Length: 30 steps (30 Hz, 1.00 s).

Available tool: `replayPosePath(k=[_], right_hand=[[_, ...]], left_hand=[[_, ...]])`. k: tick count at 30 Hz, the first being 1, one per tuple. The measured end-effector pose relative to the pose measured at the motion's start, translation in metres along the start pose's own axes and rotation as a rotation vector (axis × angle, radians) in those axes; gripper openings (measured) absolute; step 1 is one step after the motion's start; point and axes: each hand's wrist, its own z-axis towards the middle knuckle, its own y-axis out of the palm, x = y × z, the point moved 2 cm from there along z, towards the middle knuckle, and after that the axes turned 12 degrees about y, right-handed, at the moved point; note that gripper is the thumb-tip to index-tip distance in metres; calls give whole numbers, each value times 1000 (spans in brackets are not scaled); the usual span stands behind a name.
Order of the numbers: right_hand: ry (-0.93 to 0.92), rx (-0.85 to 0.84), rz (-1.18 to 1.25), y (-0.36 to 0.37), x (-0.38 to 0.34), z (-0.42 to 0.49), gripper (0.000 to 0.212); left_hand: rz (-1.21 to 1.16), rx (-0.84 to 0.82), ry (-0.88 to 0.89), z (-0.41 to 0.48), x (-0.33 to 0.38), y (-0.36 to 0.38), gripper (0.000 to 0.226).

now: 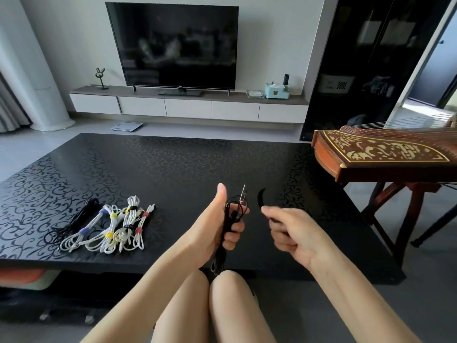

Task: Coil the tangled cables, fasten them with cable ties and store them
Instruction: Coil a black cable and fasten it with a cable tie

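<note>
My left hand (222, 224) grips a coiled black cable (228, 219) upright above the near edge of the black table (173, 169); a metal plug tip sticks up from the bundle and loops hang down toward my knees. To its right, my right hand (289, 231) pinches a black cable tie (261, 198) that curves upward. On the table's left lie several white coiled cables (113, 229) bound with coloured ties, and a black coiled cable (76, 219) beside them.
A wooden zither (376, 154) on a stand sits at the table's right. Beyond the table are a television (175, 45) on a low white cabinet (188, 107) and a dark glass cabinet (366, 58). My knees are below the table's near edge.
</note>
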Motion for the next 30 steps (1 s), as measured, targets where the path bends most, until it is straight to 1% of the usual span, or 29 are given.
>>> replayPosePath(k=[1,2,3,4,6,9,11,14,16,18,19,21,22,24,27,30], right_hand=[[-18,102,-8,-5,-2,4,51],[-34,186,-25,-7,-3,8,52],[-49,239,-46,-6,-3,11,48],[-64,256,-66,-2,-2,14,40],[-76,220,-98,10,2,19,30],[-35,152,-97,26,11,22,28],[-26,70,-59,31,16,21,29],[-33,-66,38,35,22,18,37],[-47,-129,110,37,22,16,42],[-46,-170,167,38,21,15,45],[-41,-183,181,37,21,13,41],[-35,-190,217,35,23,9,29],[-53,-172,243,32,25,6,24],[-151,-113,271,27,29,-2,16],[-312,-76,193,20,32,-17,14],[-386,-93,23,19,29,-27,15]], left_hand=[[-27,-14,-30,1,-1,-3,74],[-34,-19,-52,1,-1,-4,73],[-16,-20,-70,1,-3,-5,66],[15,-15,-89,-1,-5,-3,59],[33,-26,-128,-3,-9,1,48],[-27,9,-133,-5,-12,4,39],[-8,93,-52,-4,-13,-1,29],[12,203,97,-3,-14,-6,15],[-9,256,180,-2,-14,-7,21],[1,301,237,0,-11,-7,23],[21,315,256,1,-9,-7,25],[68,354,261,3,-6,-7,35],[93,384,251,4,-5,-8,41],[135,426,229,5,-1,-10,46],[185,436,199,5,2,-10,46],[209,442,203,6,3,-6,45]])
